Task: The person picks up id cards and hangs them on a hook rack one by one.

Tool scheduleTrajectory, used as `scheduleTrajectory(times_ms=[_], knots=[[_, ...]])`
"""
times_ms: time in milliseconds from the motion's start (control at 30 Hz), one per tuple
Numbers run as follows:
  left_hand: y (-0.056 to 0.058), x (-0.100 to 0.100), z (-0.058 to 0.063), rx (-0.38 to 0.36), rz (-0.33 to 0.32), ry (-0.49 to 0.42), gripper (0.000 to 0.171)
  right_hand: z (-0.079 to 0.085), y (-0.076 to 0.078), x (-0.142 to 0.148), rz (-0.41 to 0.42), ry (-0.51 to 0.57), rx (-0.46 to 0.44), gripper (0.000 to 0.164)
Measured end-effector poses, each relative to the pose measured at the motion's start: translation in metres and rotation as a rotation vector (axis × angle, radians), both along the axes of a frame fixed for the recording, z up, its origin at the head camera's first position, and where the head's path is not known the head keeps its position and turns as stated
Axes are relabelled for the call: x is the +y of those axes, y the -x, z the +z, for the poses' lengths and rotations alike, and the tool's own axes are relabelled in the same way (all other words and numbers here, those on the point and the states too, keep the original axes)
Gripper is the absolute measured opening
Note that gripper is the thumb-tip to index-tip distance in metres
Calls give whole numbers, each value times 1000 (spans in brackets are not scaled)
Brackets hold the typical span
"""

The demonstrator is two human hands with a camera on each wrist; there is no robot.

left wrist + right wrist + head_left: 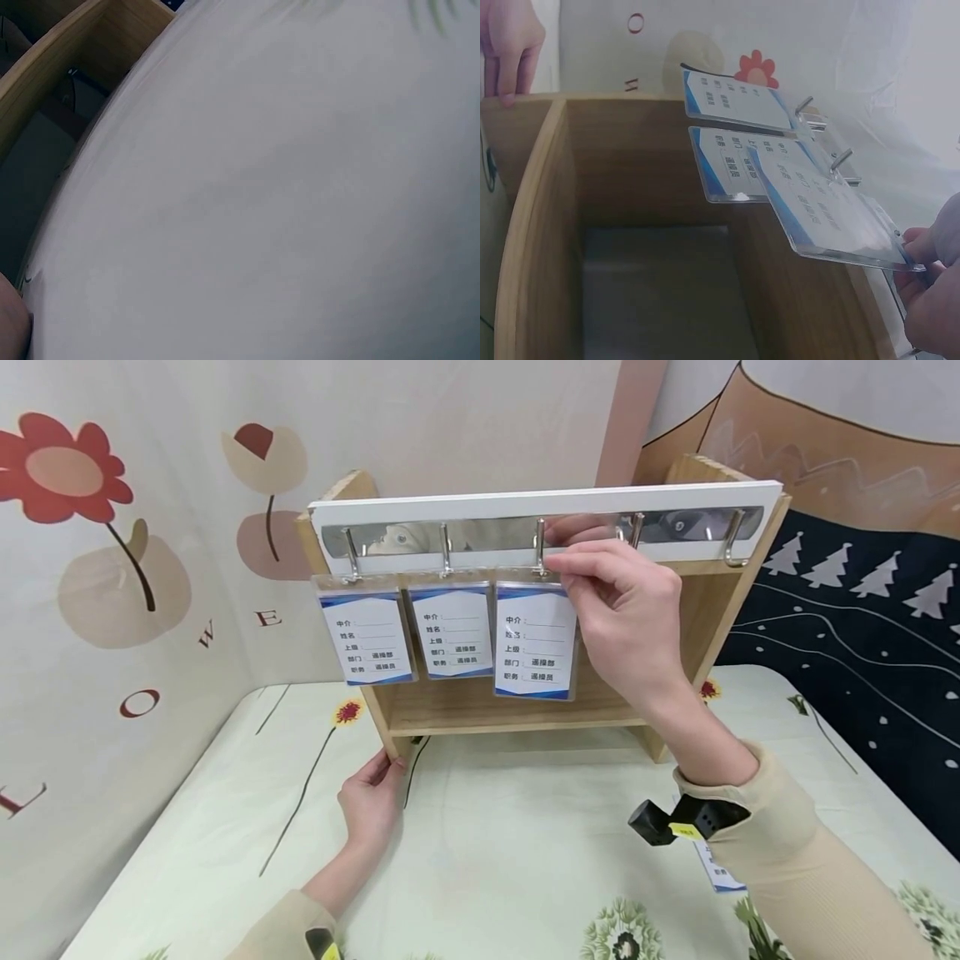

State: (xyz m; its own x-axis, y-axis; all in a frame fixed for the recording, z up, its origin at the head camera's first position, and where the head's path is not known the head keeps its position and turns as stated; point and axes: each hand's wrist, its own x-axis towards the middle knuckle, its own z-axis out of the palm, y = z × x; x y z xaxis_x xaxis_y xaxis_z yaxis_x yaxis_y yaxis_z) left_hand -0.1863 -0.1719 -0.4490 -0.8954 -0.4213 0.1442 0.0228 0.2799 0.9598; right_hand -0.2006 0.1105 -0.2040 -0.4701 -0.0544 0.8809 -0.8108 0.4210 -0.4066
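Observation:
My right hand (630, 618) pinches the upper right corner of a clear-sleeved name badge (535, 647), whose top edge is at the middle metal hook (540, 543). Two more name badges hang from the hooks to its left, the outer one (367, 639) and the inner one (452, 631). Down at the lower left, the thumb and fingers of my left hand (371, 802) grip the leg of a wooden rack (480, 720). From the right wrist, the pinched badge (825, 214) juts out toward the camera, overlapping the badge behind it.
A white hook rail (480, 508) with a shiny metal strip runs across the rack's top front. Another badge (723, 872) lies on the flowered tablecloth (510, 843), partly hidden by my right forearm. Printed curtains stand behind the rack and at both sides.

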Motion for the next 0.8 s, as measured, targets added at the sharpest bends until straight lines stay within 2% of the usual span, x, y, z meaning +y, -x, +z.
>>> scheduleTrajectory(times_ms=[333,800], knots=[[0,0,1,-5,-9,0,37,0,-2,0,52,49,-48,17],[-1,1,2,-11,-11,-12,37,6,-2,-2,-63,38,-127,15]])
